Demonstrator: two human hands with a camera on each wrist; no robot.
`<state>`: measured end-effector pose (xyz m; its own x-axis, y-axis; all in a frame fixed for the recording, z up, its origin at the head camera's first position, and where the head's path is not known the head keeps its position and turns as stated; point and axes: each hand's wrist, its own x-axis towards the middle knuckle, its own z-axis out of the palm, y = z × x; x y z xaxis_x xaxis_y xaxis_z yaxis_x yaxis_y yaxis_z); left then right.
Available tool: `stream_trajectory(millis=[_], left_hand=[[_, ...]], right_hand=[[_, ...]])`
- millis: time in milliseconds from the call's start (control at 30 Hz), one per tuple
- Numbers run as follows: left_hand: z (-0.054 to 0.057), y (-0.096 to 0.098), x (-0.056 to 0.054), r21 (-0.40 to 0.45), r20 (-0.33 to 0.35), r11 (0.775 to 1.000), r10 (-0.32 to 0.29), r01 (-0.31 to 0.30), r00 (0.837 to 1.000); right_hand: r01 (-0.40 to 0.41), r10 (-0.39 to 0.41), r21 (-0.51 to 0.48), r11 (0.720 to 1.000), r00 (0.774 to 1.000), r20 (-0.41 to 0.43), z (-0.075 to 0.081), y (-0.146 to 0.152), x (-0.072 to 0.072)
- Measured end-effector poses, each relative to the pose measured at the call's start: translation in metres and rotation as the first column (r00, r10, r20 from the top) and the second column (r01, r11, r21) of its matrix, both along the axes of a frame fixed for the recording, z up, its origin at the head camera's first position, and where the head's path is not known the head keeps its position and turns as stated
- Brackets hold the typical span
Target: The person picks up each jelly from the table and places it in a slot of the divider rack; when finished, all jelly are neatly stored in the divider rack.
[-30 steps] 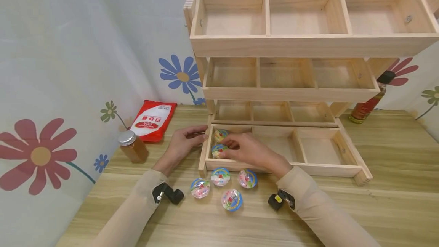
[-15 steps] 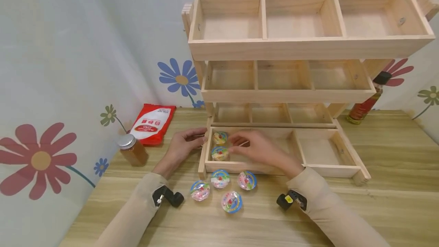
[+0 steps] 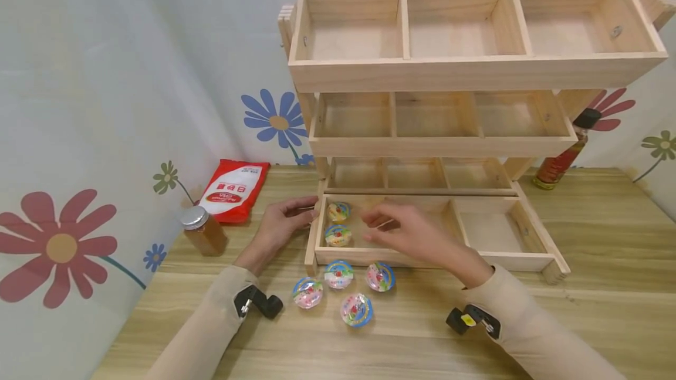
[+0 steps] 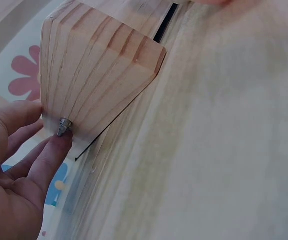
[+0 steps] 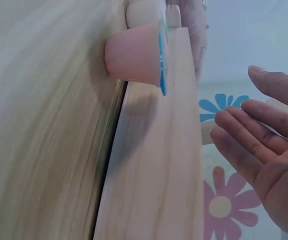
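Above the lowest tray [image 3: 499, 233], my right hand [image 3: 406, 227] hovers near two small cups [image 3: 338, 236], grip loosely wide. My left hand [image 3: 280, 224], fingers relaxed, touches the rack's side [image 4: 94, 75].

2 cups [image 3: 338, 236] in btm L bin [image 3: 358, 242] of rack [image 3: 449, 78], 4 in front on table [image 3: 422, 345], btl [image 3: 560, 164] R

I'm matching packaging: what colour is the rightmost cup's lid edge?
Mostly blue: the lid edge shows best in the right wrist view.

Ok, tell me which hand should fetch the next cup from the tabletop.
Right, I'd judge: the right-hand grip is empty, with a tabletop cup close by, while the left-hand grip touches the rack.
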<state>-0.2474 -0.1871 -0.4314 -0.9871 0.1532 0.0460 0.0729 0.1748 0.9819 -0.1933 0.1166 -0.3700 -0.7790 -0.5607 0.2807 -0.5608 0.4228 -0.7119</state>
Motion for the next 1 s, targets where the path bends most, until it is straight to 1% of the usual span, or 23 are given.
stream_trajectory(millis=[267,467,600,833,1000], left_hand=[[0.002,0.001,0.001,0.01,0.0,1.0,-0.002,0.002,1.0],[0.001,0.0,0.002,0.021,-0.006,1.0,-0.009,0.009,1.0],[0.001,0.0,0.002,0.019,-0.004,1.0,-0.008,0.008,1.0],[0.0,0.0,0.0,0.017,-0.002,1.0,-0.007,0.007,1.0],[0.0,0.0,0.001,0.026,-0.002,1.0,-0.009,0.009,1.0]], right_hand=[[-0.035,0.035,0.007,0.999,0.997,-0.068,0.003,0.012,0.015],[-0.056,0.054,-0.011,0.998,0.994,-0.097,0.0,0.016,0.023],[-0.089,0.084,-0.034,0.995,0.989,-0.125,-0.003,0.018,0.027],[-0.11,0.108,-0.015,0.994,0.988,-0.108,-0.006,0.025,0.034],[-0.133,0.13,-0.017,0.991,0.984,-0.125,-0.01,0.027,0.037]])
